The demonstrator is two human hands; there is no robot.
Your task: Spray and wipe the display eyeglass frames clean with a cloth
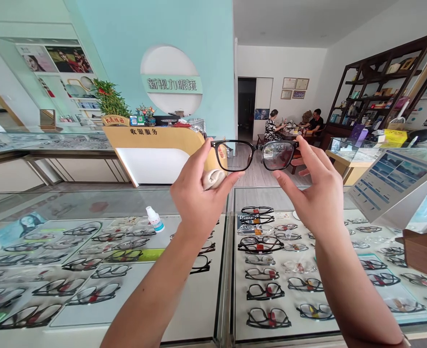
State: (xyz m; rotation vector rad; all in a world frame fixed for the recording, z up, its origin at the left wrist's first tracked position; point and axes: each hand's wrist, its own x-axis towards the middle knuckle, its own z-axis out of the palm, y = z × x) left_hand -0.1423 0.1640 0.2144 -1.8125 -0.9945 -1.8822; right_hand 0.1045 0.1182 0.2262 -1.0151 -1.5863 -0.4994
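A pair of black-framed eyeglasses (256, 149) is held up in the air above the glass counter, lenses facing me. My left hand (203, 186) pinches the left end of the frame between thumb and fingers. A rolled pale cloth (214, 179) is tucked in that same hand, against the palm. At the other end, my right hand (313, 186) grips the frame's right corner, its fingers closed on the rim and hinge. Below and left of my left hand, a small white bottle with a blue label (156, 220) stands on the counter top.
The glass display counter (220, 290) holds rows of eyeglasses under its top. A tilted information stand (394, 186) and a brown box (424, 253) are at the right. Beyond are a reception desk (159, 166), a wooden shelf (383, 82) and two people seated at a table.
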